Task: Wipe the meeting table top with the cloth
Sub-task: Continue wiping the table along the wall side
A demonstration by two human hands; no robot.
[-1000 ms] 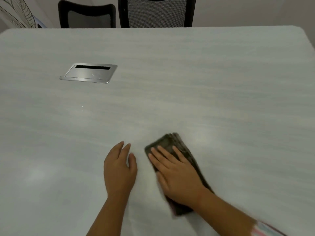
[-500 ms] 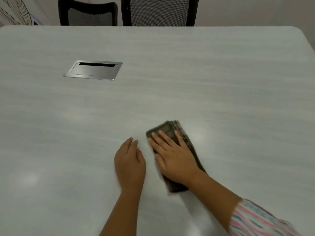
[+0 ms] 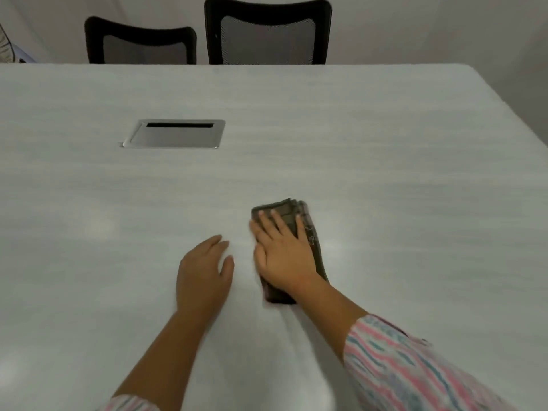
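Cloth, dark and folded into a thick pad, lies flat on the table a little right of centre in the near half, its long side running away from the person. The right hand presses on it with fingers straight and slightly spread, palm over the near end, fingertips short of the far edge; nothing is pinched. The left hand rests flat on the bare top just beside it, fingers relaxed and together, holding nothing, apparently as a brace. The step in hand looks like a wiping stroke across the near part of the top; blur at the edges of both hands suggests motion, though its direction cannot be read. To do it well, the palm should bear evenly so the whole pad meets the top rather than only the fingertip end, and strokes should overlap in straight lanes. The folds show at the far edge, so a push forward could open them; finger pressure there would hold the pad together. Much of the top lies farther off, including round the metal hatch at far left, where the pad should skirt the slot.
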